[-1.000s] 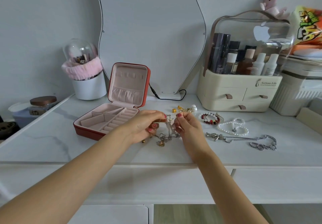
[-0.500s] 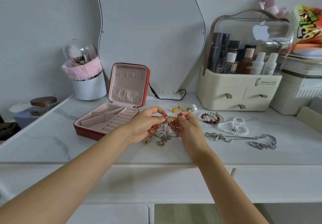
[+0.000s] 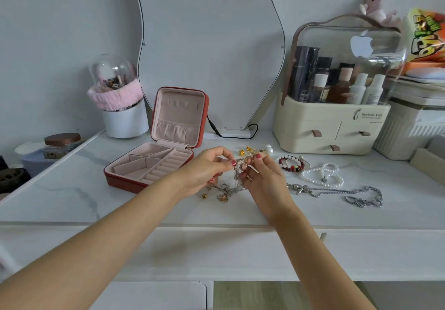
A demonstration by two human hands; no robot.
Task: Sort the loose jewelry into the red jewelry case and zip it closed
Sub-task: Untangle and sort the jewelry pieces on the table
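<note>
While both hands' fingers (image 3: 233,163) pinch a tangled chain (image 3: 238,177), the red jewelry case (image 3: 149,165) lies open just left.

Single head-worn wide-angle view, forward and down, close over the vanity top (image 3: 72,189).

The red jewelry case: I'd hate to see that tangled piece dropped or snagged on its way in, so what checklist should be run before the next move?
1. Case open: ok. The red jewelry case has its lid upright and its compartments show no jewelry.
2. Grip: ok. The left hand and right hand both pinch the tangled chain.
3. Chain free of the table: not ok. Its lower end hangs down to the charm pieces.
4. Chain untangled: cannot tell, too fine to see.
5. Path to the case: ok, nothing stands between it and the hands.
6. Other jewelry sorted: not ok. The pearl strand and silver chain lie on the table.
</note>
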